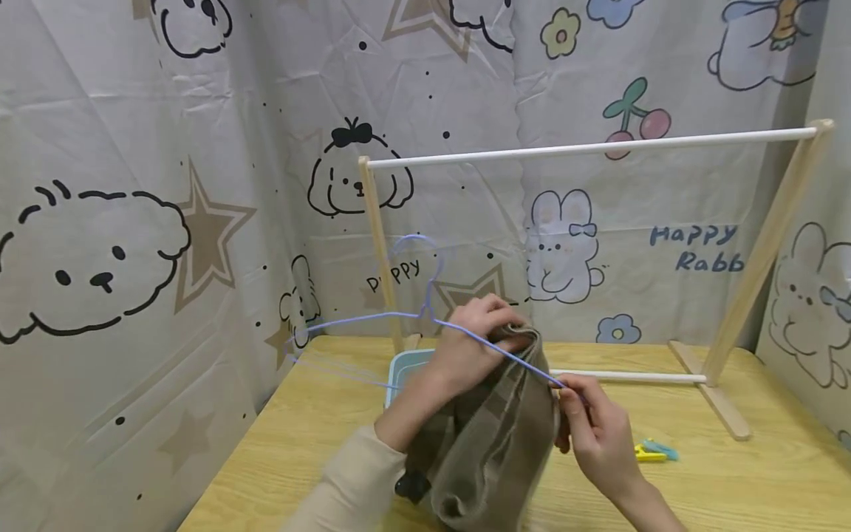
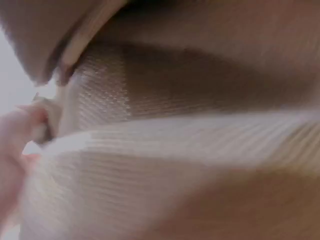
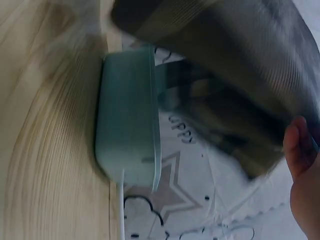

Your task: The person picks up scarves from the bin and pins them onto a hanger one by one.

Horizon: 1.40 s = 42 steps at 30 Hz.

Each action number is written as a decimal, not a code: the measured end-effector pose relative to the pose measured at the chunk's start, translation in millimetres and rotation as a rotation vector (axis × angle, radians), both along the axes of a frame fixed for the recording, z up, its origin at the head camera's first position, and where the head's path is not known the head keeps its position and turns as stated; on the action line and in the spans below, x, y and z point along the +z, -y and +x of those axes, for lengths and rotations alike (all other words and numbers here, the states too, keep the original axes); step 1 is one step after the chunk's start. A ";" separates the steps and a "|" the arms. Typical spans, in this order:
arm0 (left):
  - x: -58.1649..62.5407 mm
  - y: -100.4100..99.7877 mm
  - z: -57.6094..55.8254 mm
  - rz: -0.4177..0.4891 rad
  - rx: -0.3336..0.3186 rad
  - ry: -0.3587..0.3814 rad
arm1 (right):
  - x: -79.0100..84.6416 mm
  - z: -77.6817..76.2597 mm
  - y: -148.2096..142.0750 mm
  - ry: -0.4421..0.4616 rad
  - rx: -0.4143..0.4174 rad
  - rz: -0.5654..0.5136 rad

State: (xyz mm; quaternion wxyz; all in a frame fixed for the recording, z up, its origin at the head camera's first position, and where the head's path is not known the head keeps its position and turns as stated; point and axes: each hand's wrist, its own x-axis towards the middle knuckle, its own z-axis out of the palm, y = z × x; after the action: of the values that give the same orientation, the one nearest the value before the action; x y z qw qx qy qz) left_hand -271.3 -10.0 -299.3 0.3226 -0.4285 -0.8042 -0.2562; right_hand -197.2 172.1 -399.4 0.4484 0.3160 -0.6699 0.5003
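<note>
A brown checked cloth (image 1: 512, 443), thick and folded, hangs in front of me in the head view. My left hand (image 1: 468, 351) grips its bunched top edge. A light purple clothes hanger (image 1: 427, 307) is held tilted, hook upward, with one arm passing across the top of the cloth. My right hand (image 1: 598, 436) pinches that hanger arm near its right end, beside the cloth. Blurred cloth (image 2: 175, 140) fills most of the left wrist view. In the right wrist view, the cloth (image 3: 240, 65) hangs close to my right fingers (image 3: 297, 142).
Behind the cloth sits a light blue plastic basket (image 1: 408, 360), partly hidden. A rack with a white rail (image 1: 592, 149) and wooden legs stands at the back of the table (image 1: 253, 473). Yellow (image 1: 650, 454) and blue (image 1: 662, 449) clips lie right of my right hand. Printed curtains surround the table.
</note>
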 end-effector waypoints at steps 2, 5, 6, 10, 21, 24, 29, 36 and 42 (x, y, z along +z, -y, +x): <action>-5.7 -8.1 5.5 -0.102 0.029 0.016 | 0.6 -1.3 5.5 -0.028 -0.089 0.032; -15.3 -10.1 12.8 -0.199 0.097 0.119 | 0.1 -3.3 7.8 -0.056 -0.200 0.021; -17.4 -7.7 14.3 -0.206 0.113 0.181 | -0.4 -3.9 7.1 -0.050 -0.210 0.004; -16.6 12.2 19.1 -0.294 0.112 0.356 | -0.4 -5.7 -0.6 -0.018 -0.234 -0.064; -7.2 59.7 16.5 -0.530 -0.086 0.198 | 21.6 -4.5 -21.4 -0.091 -0.144 -0.091; -4.5 63.5 14.8 -0.471 -0.154 0.107 | 33.1 -2.1 -27.2 -0.072 -0.034 -0.060; 2.2 61.2 14.1 -0.392 -0.209 -0.145 | 46.2 -2.5 -35.5 0.042 0.138 0.010; 8.7 54.0 17.8 -0.353 -0.236 -0.248 | 54.4 -2.2 -41.8 0.035 0.043 0.148; 8.8 49.3 19.8 -0.374 -0.249 -0.248 | 56.8 -2.5 -42.4 0.065 0.027 0.214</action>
State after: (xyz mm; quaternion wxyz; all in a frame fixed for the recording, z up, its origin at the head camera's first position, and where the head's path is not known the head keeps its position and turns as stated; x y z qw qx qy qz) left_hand -251.5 -59.3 -290.4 0.3001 -0.6044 -0.7329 -0.0862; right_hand -199.8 214.5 -342.6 0.3835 0.3548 -0.7294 0.4416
